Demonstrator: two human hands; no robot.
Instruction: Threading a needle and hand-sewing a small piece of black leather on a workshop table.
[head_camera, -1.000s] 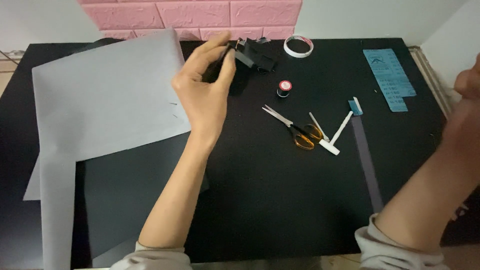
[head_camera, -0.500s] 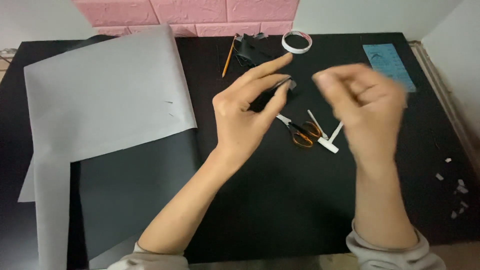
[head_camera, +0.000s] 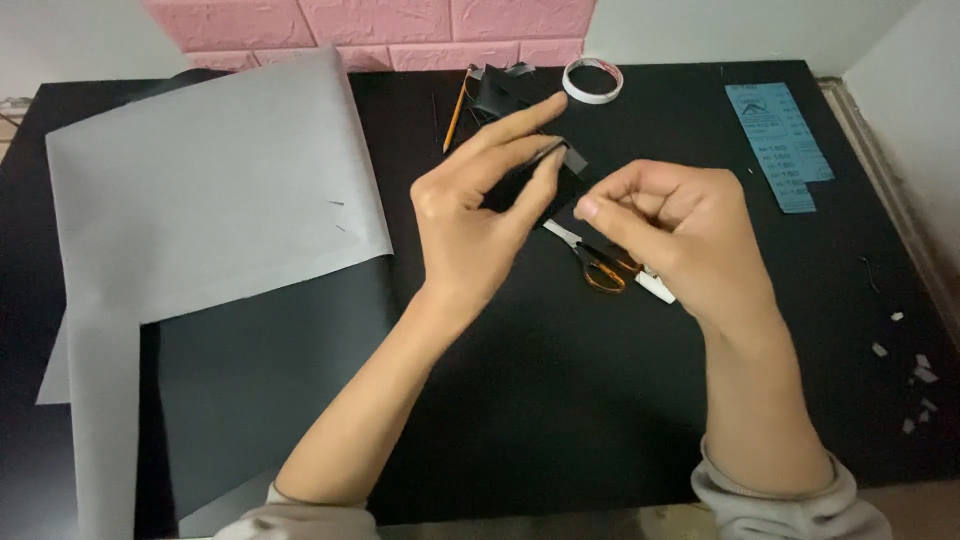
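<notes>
Holding a small black folded piece up over the table centre, the left hand has fingers stretched and thumb behind, pinching it at the top edge w/ a small grey tab showing at the fingertips. Right hand is curled just beside it, thumb and forefinger pressed together at the piece's right edge; whether anything sits in that pinch can't be told, too small.

Head view, rest of table: big grey paper sheet lies left, w/ a strip already cut away along its lower part, so some cutting looks done. Orange-handled scissors lie under the hands, put down, blades shut as far as seen. A white knife-like tool is touching them. Tape roll, pencil and more black pieces sit at the back edge; blue sanding sheet back right. Small grey scraps lie far right.

Judging by this: cutting mostly over, assembly of the black piece underway, most of the grey sheet unused.
</notes>
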